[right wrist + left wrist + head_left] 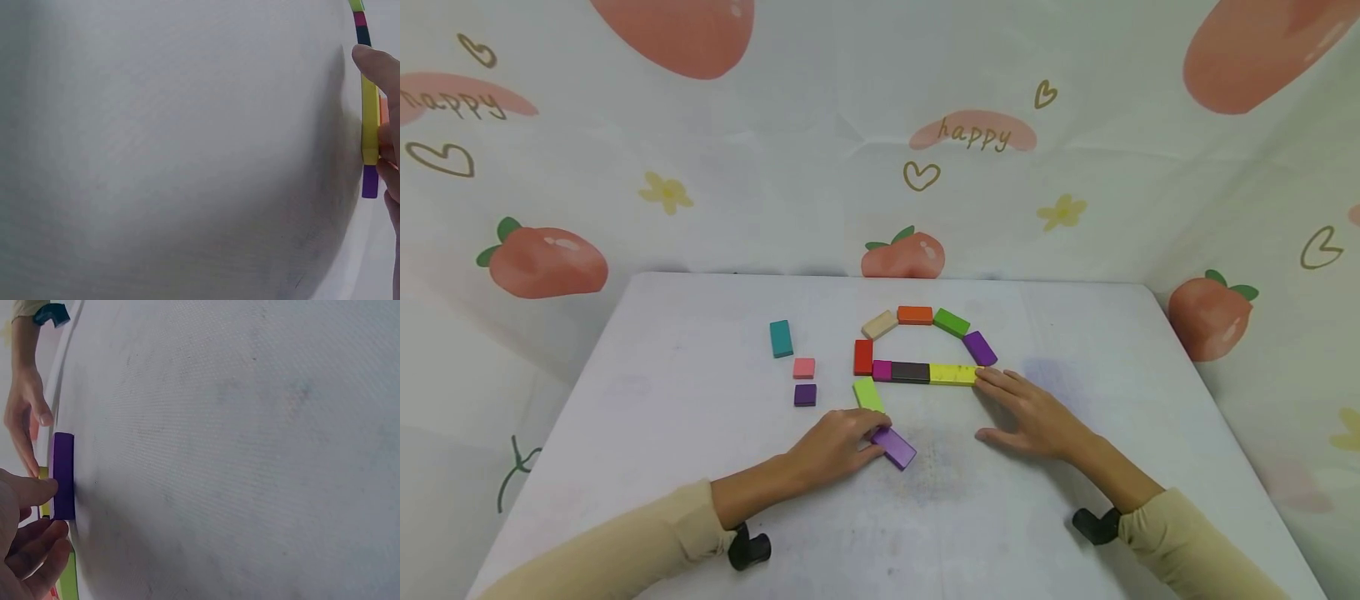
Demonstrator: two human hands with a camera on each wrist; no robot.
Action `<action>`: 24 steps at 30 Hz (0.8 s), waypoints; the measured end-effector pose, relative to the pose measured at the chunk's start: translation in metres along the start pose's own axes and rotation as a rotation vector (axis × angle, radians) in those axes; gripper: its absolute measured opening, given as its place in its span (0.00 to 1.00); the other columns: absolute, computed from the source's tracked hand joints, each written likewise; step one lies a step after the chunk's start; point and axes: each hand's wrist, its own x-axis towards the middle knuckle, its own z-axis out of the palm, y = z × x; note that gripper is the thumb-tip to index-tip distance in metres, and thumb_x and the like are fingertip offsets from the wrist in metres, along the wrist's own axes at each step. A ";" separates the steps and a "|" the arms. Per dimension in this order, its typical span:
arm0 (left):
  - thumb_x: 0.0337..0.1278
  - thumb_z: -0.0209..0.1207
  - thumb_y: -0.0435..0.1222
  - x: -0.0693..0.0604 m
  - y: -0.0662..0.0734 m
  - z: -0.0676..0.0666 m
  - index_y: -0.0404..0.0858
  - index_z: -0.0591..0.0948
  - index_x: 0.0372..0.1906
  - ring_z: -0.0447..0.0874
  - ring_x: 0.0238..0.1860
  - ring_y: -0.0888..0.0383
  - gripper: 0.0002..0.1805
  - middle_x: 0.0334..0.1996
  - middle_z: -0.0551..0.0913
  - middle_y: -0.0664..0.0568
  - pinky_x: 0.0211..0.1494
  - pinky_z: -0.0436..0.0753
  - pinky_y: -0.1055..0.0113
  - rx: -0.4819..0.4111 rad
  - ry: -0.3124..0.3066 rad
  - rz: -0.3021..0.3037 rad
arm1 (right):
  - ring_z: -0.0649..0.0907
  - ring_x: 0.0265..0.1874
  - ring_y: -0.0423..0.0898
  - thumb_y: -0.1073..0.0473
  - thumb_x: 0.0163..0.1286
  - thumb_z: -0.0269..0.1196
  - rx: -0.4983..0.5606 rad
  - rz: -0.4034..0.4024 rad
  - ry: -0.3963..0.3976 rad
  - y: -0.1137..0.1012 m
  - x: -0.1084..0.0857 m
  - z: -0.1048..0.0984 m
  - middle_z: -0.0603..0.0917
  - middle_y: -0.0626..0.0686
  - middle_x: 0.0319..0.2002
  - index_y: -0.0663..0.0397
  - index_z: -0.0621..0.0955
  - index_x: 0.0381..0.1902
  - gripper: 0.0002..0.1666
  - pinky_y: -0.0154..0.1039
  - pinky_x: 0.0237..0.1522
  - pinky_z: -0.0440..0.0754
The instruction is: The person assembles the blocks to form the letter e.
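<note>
"Beyond that near sleeve (625, 542), overhead?"
"Left hand (841, 442) pinching the purple block (898, 451) beside the lime block (868, 395); line up corners."
"Left wrist?"
"Thumb (32, 490) on its edge; lay it flat."
"Right wrist?"
"Right hand (394, 119) spread, touching the yellow strip (369, 112); nudge nothing."

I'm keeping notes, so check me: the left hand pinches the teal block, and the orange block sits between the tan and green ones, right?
Not quite: the head view shows the left hand pinching the light purple block; the teal block lies untouched. The orange block does sit between the tan block and the green block.
</note>
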 end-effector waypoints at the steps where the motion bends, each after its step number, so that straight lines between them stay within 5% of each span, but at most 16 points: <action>1: 0.55 0.71 0.37 0.001 0.000 0.000 0.36 0.84 0.52 0.87 0.45 0.59 0.20 0.43 0.88 0.51 0.51 0.84 0.68 0.004 0.003 -0.002 | 0.75 0.63 0.59 0.37 0.58 0.71 0.001 -0.004 0.004 0.000 0.000 0.000 0.73 0.59 0.68 0.63 0.75 0.66 0.47 0.59 0.57 0.78; 24: 0.54 0.72 0.38 0.014 0.006 0.003 0.39 0.84 0.55 0.88 0.47 0.57 0.22 0.47 0.88 0.51 0.49 0.85 0.64 0.115 0.074 -0.012 | 0.75 0.63 0.58 0.42 0.60 0.72 -0.015 -0.012 -0.001 0.000 0.002 -0.002 0.74 0.59 0.67 0.63 0.76 0.65 0.43 0.58 0.57 0.78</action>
